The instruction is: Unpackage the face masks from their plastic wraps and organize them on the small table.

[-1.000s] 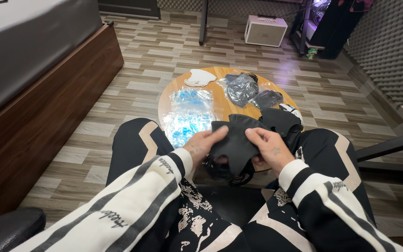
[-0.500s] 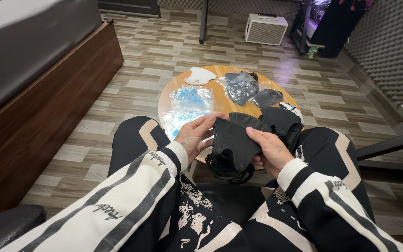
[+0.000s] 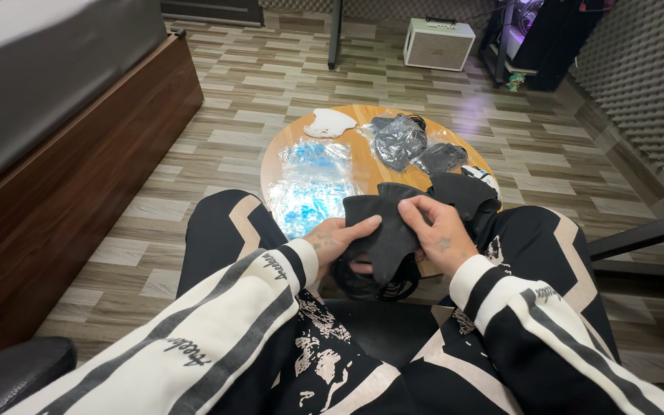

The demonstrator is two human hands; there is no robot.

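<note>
Round wooden table (image 3: 363, 165) — soft black mask (image 3: 386, 234)

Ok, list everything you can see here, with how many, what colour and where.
Black face masks: a bunch, count unclear, held in both hands over the lap.
Round table: one, wooden, ahead of the knees.
Clear plastic bags: a pile, bluish, table's left side.
White mask: one, table's far edge.
Bagged dark masks: two packets showing, table's far right.
White box: one, on the floor beyond.
Bed: one, wooden frame, grey top, left.
Left hand: fingers under the masks.
Right hand: fingers pinching the top mask.
</note>
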